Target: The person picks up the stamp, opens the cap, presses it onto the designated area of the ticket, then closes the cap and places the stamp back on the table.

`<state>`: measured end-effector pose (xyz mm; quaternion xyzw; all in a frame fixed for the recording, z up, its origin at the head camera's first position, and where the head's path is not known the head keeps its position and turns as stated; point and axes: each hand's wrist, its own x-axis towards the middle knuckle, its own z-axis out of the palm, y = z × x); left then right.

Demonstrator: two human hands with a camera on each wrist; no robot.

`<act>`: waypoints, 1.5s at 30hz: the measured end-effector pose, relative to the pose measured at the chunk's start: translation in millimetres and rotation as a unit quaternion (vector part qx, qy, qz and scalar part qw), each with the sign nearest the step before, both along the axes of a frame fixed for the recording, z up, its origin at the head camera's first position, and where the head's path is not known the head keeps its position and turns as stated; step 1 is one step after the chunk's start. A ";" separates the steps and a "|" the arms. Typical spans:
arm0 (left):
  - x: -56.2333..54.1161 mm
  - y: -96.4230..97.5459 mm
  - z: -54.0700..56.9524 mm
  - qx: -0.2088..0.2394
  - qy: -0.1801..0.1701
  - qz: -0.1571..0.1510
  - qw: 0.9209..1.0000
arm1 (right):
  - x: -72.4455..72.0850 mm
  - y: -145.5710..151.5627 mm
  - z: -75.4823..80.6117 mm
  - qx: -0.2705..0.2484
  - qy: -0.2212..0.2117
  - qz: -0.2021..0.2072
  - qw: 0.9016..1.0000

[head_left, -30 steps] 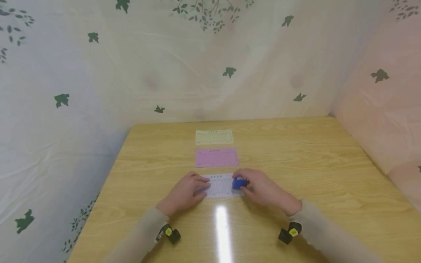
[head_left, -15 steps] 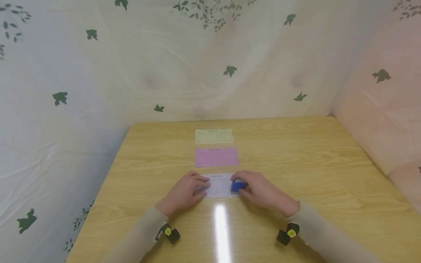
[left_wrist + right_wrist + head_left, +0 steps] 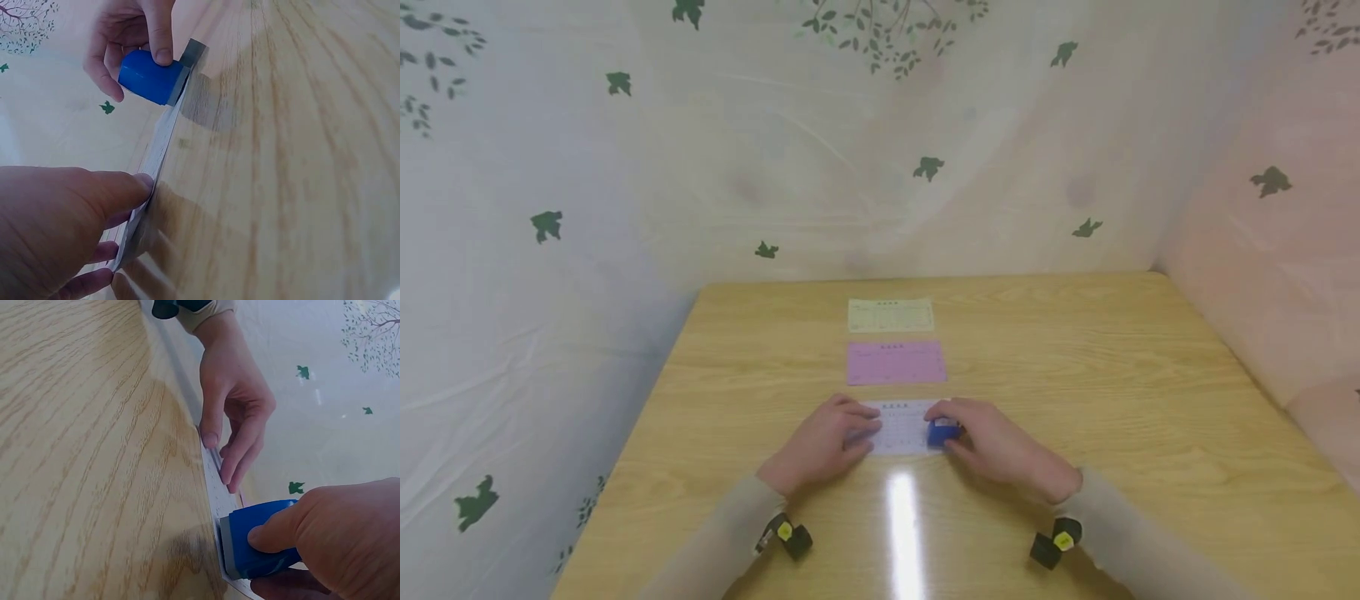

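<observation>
A white printed slip (image 3: 898, 429) lies nearest the person on the table. My left hand (image 3: 827, 437) rests on its left end, thumb (image 3: 134, 187) at the near edge and fingers spread over the paper. At the slip's right end my right hand (image 3: 992, 437) grips a rounded blue block with a grey base (image 3: 942, 432) between thumb and fingers. The wrist views show the block's grey base right at the paper, the thumb on its near side. A dark grey flat piece (image 3: 194, 52) sticks out beside the base. Its exact kind I cannot tell.
Behind the white slip lie a pink slip (image 3: 897, 363) and, farther back, a pale yellow slip (image 3: 891, 316). The wooden table (image 3: 1060, 358) ends at a patterned cloth (image 3: 850, 175) at the back and sides. A bright reflection streaks the table near the front.
The blue block in my right hand has shifted slightly left and nearer over the slip's right end. My left hand stays in place, and the view has tilted slightly.
</observation>
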<state>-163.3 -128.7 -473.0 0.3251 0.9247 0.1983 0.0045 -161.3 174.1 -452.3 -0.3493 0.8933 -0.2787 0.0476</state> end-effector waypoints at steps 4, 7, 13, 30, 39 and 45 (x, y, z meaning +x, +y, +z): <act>-0.9 0.4 1.6 -0.002 0.002 0.000 1.000 | 0.6 -1.3 1.9 -0.005 0.004 0.002 1.000; -1.0 0.7 2.6 -0.001 0.003 0.001 1.000 | 1.1 -2.2 3.1 -0.007 0.004 -0.004 1.000; 1.2 0.7 1.2 -0.001 -0.007 0.007 1.000 | 2.6 -4.3 1.4 0.000 0.003 -0.011 1.000; 3.1 2.5 3.3 0.003 -0.018 0.014 1.000 | 3.7 -5.6 1.9 0.014 -0.004 -0.021 1.000; 1.9 2.1 1.3 0.007 -0.013 0.015 1.000 | 3.2 -4.9 -0.6 0.010 0.017 -0.021 1.000; 3.0 0.9 -0.6 0.012 -0.008 0.015 1.000 | 3.3 -5.2 -4.1 0.013 0.027 -0.021 0.999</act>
